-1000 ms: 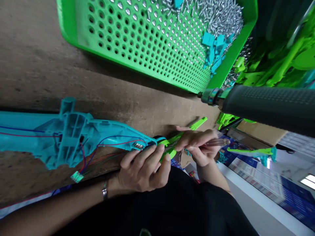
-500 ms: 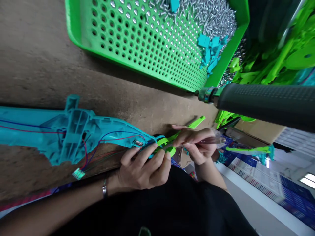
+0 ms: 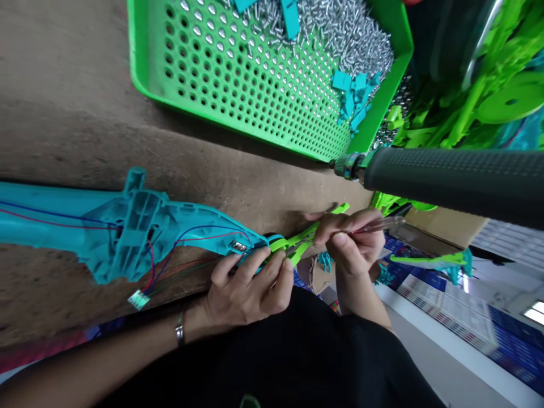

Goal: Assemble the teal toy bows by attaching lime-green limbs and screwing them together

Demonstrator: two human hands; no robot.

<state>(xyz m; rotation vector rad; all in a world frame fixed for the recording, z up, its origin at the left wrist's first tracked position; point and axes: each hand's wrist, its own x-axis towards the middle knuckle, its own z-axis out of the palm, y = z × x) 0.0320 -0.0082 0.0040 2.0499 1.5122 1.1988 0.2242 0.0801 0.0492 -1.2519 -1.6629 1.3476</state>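
Worn brown counter (image 3: 85,102) forms the work surface; a large bright green perforated plastic tray (image 3: 238,133) occupies its far side. Small silver metal screws (image 3: 357,39) are heaped in the tray, with loose flat turquoise plastic pieces (image 3: 359,93) near its right end. A dark grey cylindrical tool with a textured grip (image 3: 450,178) extends in from the right, its ridged collar near the tray's corner.

A long turquoise plastic shell (image 3: 144,226), ribbed at its middle, lies on the counter at the left, its narrow end reaching the hands. Red and blue wires (image 3: 212,233) run along it; a small pale multi-pin connector (image 3: 138,298) hangs beside its lower edge.

Left hand (image 3: 250,286): back upward, wrist low and nearly straight, forearm entering from the lower left. Its fingers are bent and slightly separated, the tips pressed at the shell's narrow end and closed on a slender bright green plastic part (image 3: 300,253).

Right hand (image 3: 355,243): raised to the right of the left hand, wrist bent, forearm rising from below. Its fingers are curled, pinching a slim hand tool with a translucent reddish-brown handle (image 3: 380,225). The bright green part extends behind these fingers. Contact at the tool's tip cannot be determined.
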